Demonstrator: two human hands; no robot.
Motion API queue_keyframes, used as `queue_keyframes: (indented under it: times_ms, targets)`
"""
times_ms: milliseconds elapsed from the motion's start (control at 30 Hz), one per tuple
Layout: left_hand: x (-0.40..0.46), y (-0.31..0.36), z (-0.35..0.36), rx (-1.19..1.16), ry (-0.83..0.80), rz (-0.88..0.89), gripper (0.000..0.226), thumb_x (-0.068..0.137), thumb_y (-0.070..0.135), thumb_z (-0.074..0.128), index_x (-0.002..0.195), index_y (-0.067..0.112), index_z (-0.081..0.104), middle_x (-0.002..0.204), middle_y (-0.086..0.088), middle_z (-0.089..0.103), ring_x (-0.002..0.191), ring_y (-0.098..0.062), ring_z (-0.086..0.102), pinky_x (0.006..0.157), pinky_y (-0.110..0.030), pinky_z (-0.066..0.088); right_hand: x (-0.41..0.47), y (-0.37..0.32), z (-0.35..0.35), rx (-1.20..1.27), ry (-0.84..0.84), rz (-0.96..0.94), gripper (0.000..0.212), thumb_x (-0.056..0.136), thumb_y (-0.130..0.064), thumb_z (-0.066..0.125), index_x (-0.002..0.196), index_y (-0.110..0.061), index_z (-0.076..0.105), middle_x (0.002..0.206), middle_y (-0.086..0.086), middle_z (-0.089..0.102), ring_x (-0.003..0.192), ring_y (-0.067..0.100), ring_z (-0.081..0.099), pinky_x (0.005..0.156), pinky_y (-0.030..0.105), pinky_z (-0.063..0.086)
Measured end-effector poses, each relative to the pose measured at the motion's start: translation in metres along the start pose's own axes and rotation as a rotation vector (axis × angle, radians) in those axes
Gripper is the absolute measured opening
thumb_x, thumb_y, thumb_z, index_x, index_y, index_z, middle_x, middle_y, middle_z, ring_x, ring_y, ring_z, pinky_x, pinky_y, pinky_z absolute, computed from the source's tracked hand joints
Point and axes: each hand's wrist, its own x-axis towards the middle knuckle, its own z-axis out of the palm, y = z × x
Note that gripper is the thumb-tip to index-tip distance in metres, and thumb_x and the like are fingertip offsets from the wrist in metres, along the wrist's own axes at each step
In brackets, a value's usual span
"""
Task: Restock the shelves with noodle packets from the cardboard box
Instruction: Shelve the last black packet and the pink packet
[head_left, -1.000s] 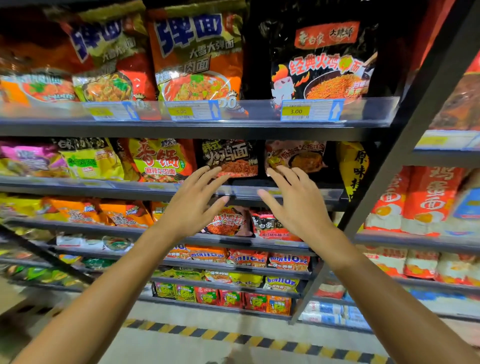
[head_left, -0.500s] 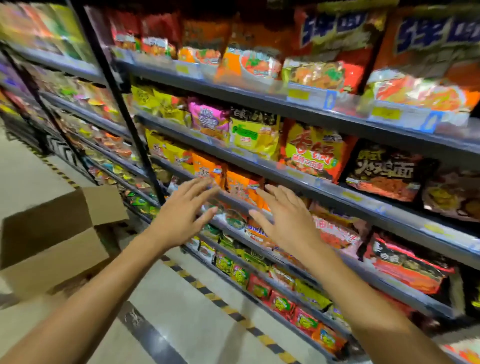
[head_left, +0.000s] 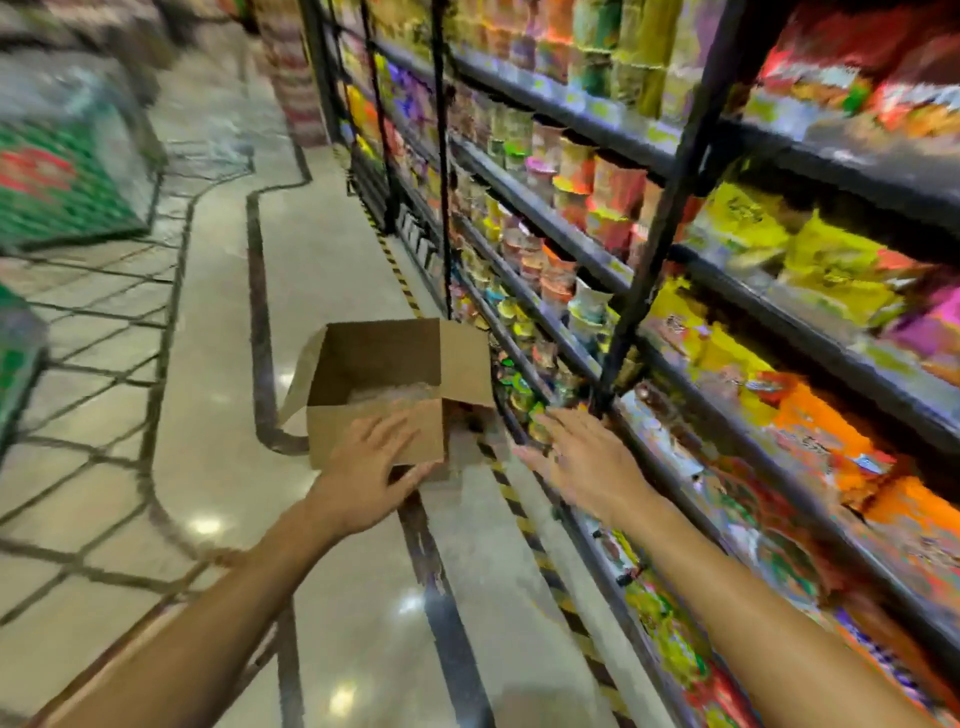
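Observation:
An open cardboard box (head_left: 374, 431) stands on the floor beside the shelving, flaps up, with something pale and blurred inside. My left hand (head_left: 369, 473) hovers in front of the box's near wall, fingers spread and straight, holding nothing. My right hand (head_left: 582, 457) is stretched out to the right of the box, near the lower shelves, fingers straight and empty. The shelves (head_left: 779, 291) run along the right, packed with yellow and orange noodle packets (head_left: 821, 260) and cup noodles (head_left: 576, 176). The view is motion-blurred.
A shiny tiled aisle floor (head_left: 322, 270) runs ahead on the left of the shelving. A yellow-and-black hazard stripe (head_left: 400, 280) lines the shelf base. Black shelf uprights (head_left: 670, 208) stand close to my right hand. Green stacked goods (head_left: 57, 182) sit at the far left.
My view has swung left and down from the shelf front to the aisle. The box has come into the middle of the view, and both empty hands have dropped towards it.

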Motion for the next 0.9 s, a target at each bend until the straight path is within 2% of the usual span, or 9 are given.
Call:
queue_keyframes:
  times_ms: [133,267,400,500,600,667,767,900]
  targets:
    - [0.025,-0.074,0.015,-0.065,-0.051,-0.189,0.105,0.075,0.093,0.005,0.151,0.029,0.036,0.160,0.002,0.030,0.148,-0.021,0.022,0.121,-0.045,0.020,0.082,-0.021,0.027,0.050,-0.136,-0.098,0.084,0.090,-0.079,0.033,0.158,-0.033,0.018,0.165,-0.007,0.019,0.151,0.017,0.018,0.122,0.038,0.019]
    - [0.074,-0.116,0.026,-0.086,-0.081,-0.273,0.101,0.077,0.092,0.010,0.151,0.029,0.036,0.161,0.005,0.027,0.148,-0.018,0.022,0.120,-0.041,0.023,0.174,-0.017,0.052,0.054,-0.285,-0.122,0.083,0.090,-0.077,0.036,0.158,-0.033,0.016,0.166,-0.007,0.013,0.152,0.021,0.014,0.120,0.041,0.022]
    - [0.140,-0.141,0.023,-0.087,-0.143,-0.359,0.086,0.085,0.082,0.026,0.150,0.028,0.038,0.157,0.005,0.037,0.143,-0.019,0.034,0.115,-0.037,0.028,0.275,-0.007,0.069,0.043,-0.414,-0.189,0.082,0.092,-0.073,0.038,0.158,-0.026,0.023,0.165,0.000,0.020,0.150,0.024,0.021,0.119,0.040,0.025]
    - [0.192,-0.164,0.013,-0.105,-0.185,-0.447,0.077,0.089,0.076,0.034,0.151,0.029,0.037,0.157,0.005,0.036,0.143,-0.020,0.034,0.113,-0.039,0.031,0.340,-0.008,0.066,0.050,-0.488,-0.217,0.078,0.093,-0.070,0.042,0.155,-0.025,0.029,0.160,0.001,0.031,0.145,0.024,0.032,0.114,0.040,0.033]
    - [0.240,-0.193,0.008,-0.125,-0.167,-0.499,0.076,0.087,0.077,0.036,0.148,0.032,0.040,0.156,0.006,0.038,0.141,-0.018,0.036,0.111,-0.039,0.035,0.407,-0.008,0.067,0.042,-0.503,-0.224,0.071,0.092,-0.068,0.047,0.150,-0.028,0.036,0.145,0.002,0.049,0.128,0.027,0.050,0.098,0.043,0.048]
    - [0.265,-0.213,0.007,-0.152,-0.149,-0.508,0.072,0.088,0.075,0.040,0.147,0.032,0.042,0.154,0.006,0.042,0.139,-0.017,0.038,0.110,-0.037,0.035,0.447,-0.008,0.074,0.075,-0.511,-0.226,0.069,0.087,-0.070,0.049,0.146,-0.037,0.039,0.135,0.000,0.057,0.121,0.026,0.055,0.090,0.043,0.052]
    - [0.297,-0.245,0.010,-0.181,-0.129,-0.536,0.070,0.089,0.073,0.041,0.145,0.031,0.045,0.152,0.006,0.045,0.137,-0.017,0.041,0.109,-0.035,0.037,0.511,0.002,0.111,0.125,-0.540,-0.231,0.075,0.074,-0.081,0.044,0.140,-0.046,0.042,0.132,-0.010,0.060,0.122,0.021,0.056,0.091,0.044,0.054]
    - [0.349,-0.295,0.015,-0.229,-0.105,-0.510,0.069,0.088,0.070,0.043,0.143,0.029,0.048,0.150,0.007,0.046,0.136,-0.015,0.042,0.109,-0.032,0.035,0.567,-0.033,0.099,0.175,-0.520,-0.190,0.062,0.090,-0.066,0.051,0.145,-0.037,0.045,0.146,-0.007,0.052,0.130,0.022,0.052,0.100,0.042,0.048]
